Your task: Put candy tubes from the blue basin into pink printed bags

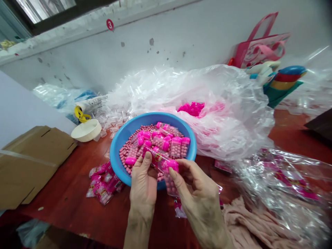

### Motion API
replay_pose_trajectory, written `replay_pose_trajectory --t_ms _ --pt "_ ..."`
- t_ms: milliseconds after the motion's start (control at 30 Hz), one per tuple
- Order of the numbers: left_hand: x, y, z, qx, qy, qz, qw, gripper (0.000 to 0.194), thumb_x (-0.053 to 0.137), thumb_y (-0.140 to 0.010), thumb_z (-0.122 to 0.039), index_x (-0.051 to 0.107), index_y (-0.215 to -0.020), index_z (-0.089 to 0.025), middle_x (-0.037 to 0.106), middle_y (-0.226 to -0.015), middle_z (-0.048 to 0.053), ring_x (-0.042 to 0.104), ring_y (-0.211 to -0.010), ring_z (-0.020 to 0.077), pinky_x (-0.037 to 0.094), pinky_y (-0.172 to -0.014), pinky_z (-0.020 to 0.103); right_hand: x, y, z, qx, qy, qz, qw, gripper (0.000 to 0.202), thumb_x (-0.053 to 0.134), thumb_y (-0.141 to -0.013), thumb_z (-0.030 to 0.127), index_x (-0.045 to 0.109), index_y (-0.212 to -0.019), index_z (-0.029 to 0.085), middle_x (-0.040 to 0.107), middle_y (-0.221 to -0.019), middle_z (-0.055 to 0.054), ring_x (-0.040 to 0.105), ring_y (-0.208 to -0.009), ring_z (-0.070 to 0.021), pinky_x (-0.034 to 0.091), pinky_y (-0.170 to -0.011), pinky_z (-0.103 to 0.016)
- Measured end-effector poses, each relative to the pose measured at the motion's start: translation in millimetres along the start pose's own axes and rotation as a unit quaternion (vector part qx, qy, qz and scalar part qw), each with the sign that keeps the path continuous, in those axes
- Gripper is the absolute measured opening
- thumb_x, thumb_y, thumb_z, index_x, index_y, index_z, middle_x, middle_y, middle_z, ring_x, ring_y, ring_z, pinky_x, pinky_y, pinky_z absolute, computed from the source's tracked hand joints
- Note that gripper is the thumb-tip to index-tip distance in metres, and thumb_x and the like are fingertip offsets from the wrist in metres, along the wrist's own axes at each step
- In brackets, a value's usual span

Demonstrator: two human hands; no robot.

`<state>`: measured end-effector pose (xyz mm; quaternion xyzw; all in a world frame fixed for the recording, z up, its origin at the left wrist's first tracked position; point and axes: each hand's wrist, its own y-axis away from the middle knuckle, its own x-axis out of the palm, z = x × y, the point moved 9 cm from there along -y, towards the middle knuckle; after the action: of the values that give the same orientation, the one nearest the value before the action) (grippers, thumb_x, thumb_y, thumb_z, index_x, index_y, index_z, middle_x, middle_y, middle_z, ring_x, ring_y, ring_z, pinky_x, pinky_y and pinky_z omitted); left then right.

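In front of me, over the near rim of a blue basin (120, 173), my two hands meet. My right hand (198, 195) grips a small clear bottle (171, 185) with a pink cap, full of pink balls. Between the thumb and fingers of my left hand (144, 183) is the end of a printed pink plastic wrapper (157, 157), which reaches across to the bottle's capped end. Whether the bottle is partly inside the wrapper I cannot tell. The basin holds loose pink balls (127, 148) and several more filled, pink-capped bottles (176, 147).
Wrapped pink packs (103, 183) lie left of the basin, near a cardboard box (33, 166) and a white round lid (86, 130). Behind stands a big clear plastic bag (233, 114) with pink caps. To the right are shiny wrappers (280, 180) and a beige cloth (254, 224).
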<state>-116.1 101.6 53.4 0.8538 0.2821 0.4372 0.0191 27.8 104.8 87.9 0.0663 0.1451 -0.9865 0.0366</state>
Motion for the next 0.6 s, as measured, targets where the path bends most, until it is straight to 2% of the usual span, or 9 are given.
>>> replay_pose_trajectory --t_ms 133,267,400,500,600 --pt "8.4 2 6 0.006 -0.036 0.029 0.999 0.022 0.086 -0.057 -0.021 0.071 -0.072 -0.014 0.074 -0.068 0.001 0.068 -0.066 0.0162 0.055 -0.072 0.029 -8 4 -8 0.013 0.018 0.003 1.0 0.013 0.06 -0.087 0.032 0.063 -0.095 0.021 0.072 -0.082 -0.005 0.069 -0.07 -0.02 0.056 -0.056 -0.028" --pt "13.5 8 12 0.004 -0.062 0.058 0.996 0.024 0.087 -0.056 -0.028 0.071 -0.069 -0.016 0.073 -0.066 0.0 0.067 -0.058 0.0141 0.056 -0.068 0.028 -21 7 -8 -0.001 0.039 -0.046 0.998 0.012 0.061 -0.087 0.029 0.064 -0.095 0.021 0.069 -0.077 -0.003 0.069 -0.067 -0.0173 0.056 -0.06 -0.026" --pt "15.7 15 19 -0.004 -0.086 0.061 0.994 0.027 0.087 -0.052 -0.013 0.073 -0.075 -0.016 0.076 -0.07 0.001 0.067 -0.061 0.0115 0.054 -0.065 0.02 -27 12 -11 0.001 0.045 -0.079 0.996 0.015 0.062 -0.085 0.029 0.065 -0.098 0.02 0.068 -0.079 -0.004 0.069 -0.071 -0.0182 0.057 -0.065 -0.028" --pt "17.4 15 22 -0.006 -0.093 0.056 0.994 0.025 0.084 -0.054 -0.007 0.073 -0.074 -0.018 0.076 -0.069 0.0 0.067 -0.061 0.0089 0.053 -0.064 0.017 -26 15 -19 0.037 -0.026 -0.076 0.996 0.015 0.066 -0.082 0.028 0.067 -0.095 0.022 0.068 -0.078 -0.002 0.069 -0.068 -0.0171 0.059 -0.063 -0.028" --pt "20.1 15 27 -0.023 -0.095 0.062 0.993 0.025 0.085 -0.053 -0.009 0.073 -0.073 -0.018 0.074 -0.064 -0.002 0.067 -0.06 0.0099 0.054 -0.063 0.019 -19 16 -35 0.142 -0.187 -0.045 0.971 0.014 0.07 -0.078 0.031 0.068 -0.089 0.023 0.07 -0.07 0.0 0.069 -0.056 -0.0151 0.059 -0.05 -0.024"
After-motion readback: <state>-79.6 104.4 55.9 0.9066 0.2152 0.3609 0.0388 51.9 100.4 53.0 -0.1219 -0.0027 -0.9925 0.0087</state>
